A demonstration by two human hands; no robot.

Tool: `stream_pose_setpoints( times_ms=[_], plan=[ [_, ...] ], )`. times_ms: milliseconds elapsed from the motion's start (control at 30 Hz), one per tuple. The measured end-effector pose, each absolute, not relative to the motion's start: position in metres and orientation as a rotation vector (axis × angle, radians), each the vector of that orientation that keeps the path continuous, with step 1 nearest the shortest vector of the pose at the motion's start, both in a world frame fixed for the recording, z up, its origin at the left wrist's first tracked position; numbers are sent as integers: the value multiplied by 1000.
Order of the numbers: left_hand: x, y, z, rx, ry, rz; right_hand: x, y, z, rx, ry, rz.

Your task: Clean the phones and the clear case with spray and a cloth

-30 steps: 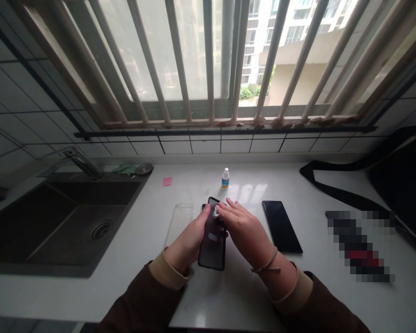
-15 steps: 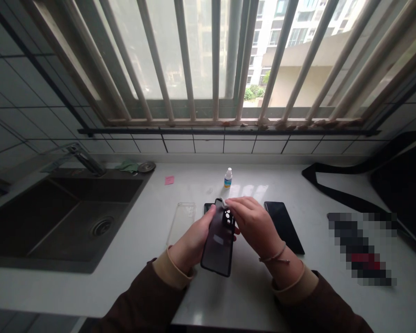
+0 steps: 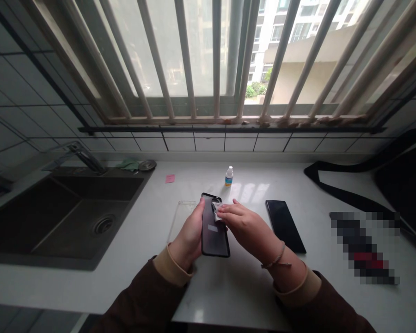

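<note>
**A white cloth on a black phone**

The flat black phone [image 3: 214,231] stands tilted over the white stone counter, between the two hands. Its dark, shiny back faces up. The left hand [image 3: 189,233] is closed around its side and grips it. The right hand [image 3: 247,226] is partly open, with its fingers close together, and presses a small white cloth [image 3: 217,211] on the phone's top end. Just past the left hand lies a clear plastic phone case [image 3: 182,221]. Right of the right hand lies a second black phone [image 3: 284,226]. Ahead of the hands stands a small white bottle [image 3: 229,177].
</note>
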State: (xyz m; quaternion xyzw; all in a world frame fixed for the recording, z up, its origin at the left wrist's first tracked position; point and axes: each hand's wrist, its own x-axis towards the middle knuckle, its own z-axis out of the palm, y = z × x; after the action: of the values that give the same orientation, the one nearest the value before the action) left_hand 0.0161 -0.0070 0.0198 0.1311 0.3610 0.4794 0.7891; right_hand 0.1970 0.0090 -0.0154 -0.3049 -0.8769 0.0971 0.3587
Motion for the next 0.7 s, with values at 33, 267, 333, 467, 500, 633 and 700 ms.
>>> stream_pose_setpoints(
  times_ms=[33,267,333,467,500,633,700],
  plan=[
    [17,-6,20,275,768,1047,196,8,-15,-772,-2270,277],
    [13,-3,19,256,830,1149,191,-4,-3,-590,-2275,455],
    [9,-2,17,275,918,1198,189,-9,2,-560,-2272,544],
    [5,-1,12,377,1057,1275,187,-17,12,-555,-2247,731],
    [5,-1,12,394,1072,1288,186,-19,15,-539,-2227,788],
    [9,-1,14,382,1028,1277,187,-19,17,-609,-2043,1020],
    [12,-2,16,358,962,1248,191,-14,14,-792,-1849,1090]
  ],
)
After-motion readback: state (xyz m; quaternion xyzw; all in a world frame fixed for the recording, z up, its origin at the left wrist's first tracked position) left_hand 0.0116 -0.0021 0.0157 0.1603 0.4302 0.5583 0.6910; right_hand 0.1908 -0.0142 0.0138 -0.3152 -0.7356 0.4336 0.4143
